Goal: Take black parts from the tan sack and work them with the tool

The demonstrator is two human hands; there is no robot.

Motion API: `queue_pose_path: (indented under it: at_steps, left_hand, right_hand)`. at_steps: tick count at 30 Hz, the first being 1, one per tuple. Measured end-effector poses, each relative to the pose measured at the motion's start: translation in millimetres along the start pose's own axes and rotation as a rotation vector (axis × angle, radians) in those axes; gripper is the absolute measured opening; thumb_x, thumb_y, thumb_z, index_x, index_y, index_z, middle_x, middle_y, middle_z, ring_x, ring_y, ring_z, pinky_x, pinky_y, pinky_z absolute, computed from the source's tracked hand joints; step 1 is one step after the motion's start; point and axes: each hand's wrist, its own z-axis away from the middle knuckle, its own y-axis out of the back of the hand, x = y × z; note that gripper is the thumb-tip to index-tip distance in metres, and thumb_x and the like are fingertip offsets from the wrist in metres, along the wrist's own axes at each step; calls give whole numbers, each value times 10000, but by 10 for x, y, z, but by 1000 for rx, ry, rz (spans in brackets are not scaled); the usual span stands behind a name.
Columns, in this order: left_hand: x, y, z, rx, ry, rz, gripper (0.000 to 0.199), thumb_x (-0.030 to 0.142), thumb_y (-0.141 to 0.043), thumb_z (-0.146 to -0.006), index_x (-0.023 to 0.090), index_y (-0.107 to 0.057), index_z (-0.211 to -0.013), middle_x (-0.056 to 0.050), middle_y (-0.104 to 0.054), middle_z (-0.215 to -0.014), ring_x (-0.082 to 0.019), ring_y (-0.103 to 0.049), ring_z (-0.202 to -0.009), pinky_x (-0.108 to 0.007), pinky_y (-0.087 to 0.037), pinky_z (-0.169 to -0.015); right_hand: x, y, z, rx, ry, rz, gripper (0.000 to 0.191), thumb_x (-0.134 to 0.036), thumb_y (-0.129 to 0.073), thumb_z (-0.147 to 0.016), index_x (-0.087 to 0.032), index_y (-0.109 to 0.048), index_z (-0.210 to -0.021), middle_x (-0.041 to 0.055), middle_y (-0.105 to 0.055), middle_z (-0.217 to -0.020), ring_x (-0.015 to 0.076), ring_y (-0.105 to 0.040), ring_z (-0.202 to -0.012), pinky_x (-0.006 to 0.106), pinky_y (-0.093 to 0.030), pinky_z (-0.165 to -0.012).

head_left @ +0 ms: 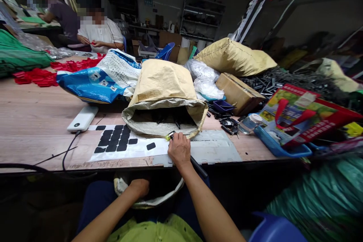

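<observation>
My right hand is closed around a black-handled tool at the table's front edge. The tool's silver and yellow-green end shows beyond my fingers; its exact kind is unclear. Just past that hand, a tan paper sack lies with its mouth facing me and dark pieces inside. My left hand reaches into a second open sack on my lap, its fingers hidden. Under my right hand are a grey metal plate and a white sheet with rounded black patches.
A white power bank with a cable lies left, near a blue-white bag and red pieces. Toward the right stand a cardboard box, a clear jar and a blue tray. Two people sit at back left.
</observation>
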Motion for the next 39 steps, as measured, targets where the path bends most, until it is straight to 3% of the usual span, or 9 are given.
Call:
queue_pose_path:
  at_steps: [4, 7, 8, 12, 14, 19, 25, 33, 39]
  left_hand:
    - [174, 397, 214, -128, -220, 6, 270, 335, -654, -780, 233, -757, -1007, -105, -778, -1026, -325, -725, -994, -412, -554, -846]
    - [295, 953, 193, -341, -415, 319, 314, 430, -536, -881, 239, -717, -1052, -36, -767, -874, -211, -712, -673, -303, -536, -627]
    - [315, 1152, 110, -238, -411, 379, 313, 418, -516, -894, 220, -713, -1035, -31, -751, -842, -189, -687, -629, -286, -519, -608]
    - [301, 1762, -487, 656, -93, 240, 255, 268, -503, -885, 188, -713, -1007, -83, -708, -973, -226, -678, -874, -321, -507, -778]
    - [281, 1891, -787, 822, 36, 138, 284, 275, -530, -883, 193, -700, -1095, -112, -667, -1088, -255, -660, -969, -345, -504, -816]
    - [244, 1865, -1081, 761, 101, -50, 275, 391, -609, -876, 195, -699, -1047, -120, -614, -1108, -301, -612, -1077, -368, -501, -843]
    - [70, 1633, -734, 844, -11, -62, 127, 281, -609, -901, 212, -676, -983, -94, -620, -1028, -281, -584, -1047, -369, -472, -863]
    - [-95, 972, -301, 873, -276, 113, 112, 245, -597, -923, 217, -664, -1008, -56, -645, -985, -228, -604, -968, -350, -471, -872]
    - [-110, 941, -347, 852, -300, 202, 236, 388, -689, -870, 236, -704, -1049, -46, -649, -994, -236, -597, -976, -361, -460, -876]
  right_hand:
    - [-1, 4, 1, -4, 2, -3, 157, -297, -553, -933, -184, -555, -1043, 92, -567, -1026, 247, -487, -929, 365, -334, -802]
    - [-3, 6, 0, -2, 1, 3, 144, -292, -547, -936, -187, -557, -1034, 93, -566, -1017, 248, -486, -927, 368, -332, -801]
    - [-4, 5, 0, -2, 2, 5, 141, -293, -546, -937, -188, -557, -1030, 92, -566, -1014, 250, -486, -925, 369, -332, -800]
    - [-2, 1, -1, 1, 4, -1, 144, -296, -546, -934, -185, -553, -1026, 93, -564, -1004, 250, -483, -919, 368, -330, -795]
    - [1, 1, -2, 6, 2, -7, 148, -295, -549, -930, -184, -548, -1028, 94, -563, -1005, 249, -482, -919, 368, -329, -797]
    - [6, 14, -6, 2, -2, -6, 165, -306, -550, -927, -187, -546, -1040, 91, -564, -1025, 253, -485, -923, 373, -332, -798]
    - [-9, 14, -3, -5, -20, -22, 161, -303, -552, -928, -183, -556, -1035, 91, -571, -1028, 253, -490, -935, 375, -333, -812]
    - [60, 180, -28, -158, -102, -101, 220, -305, -599, -907, -198, -616, -1099, 79, -592, -1076, 236, -526, -1003, 340, -341, -827]
    - [182, 277, 101, -202, -192, -75, 165, -306, -631, -915, -206, -629, -1047, 70, -626, -1061, 232, -555, -997, 324, -345, -794]
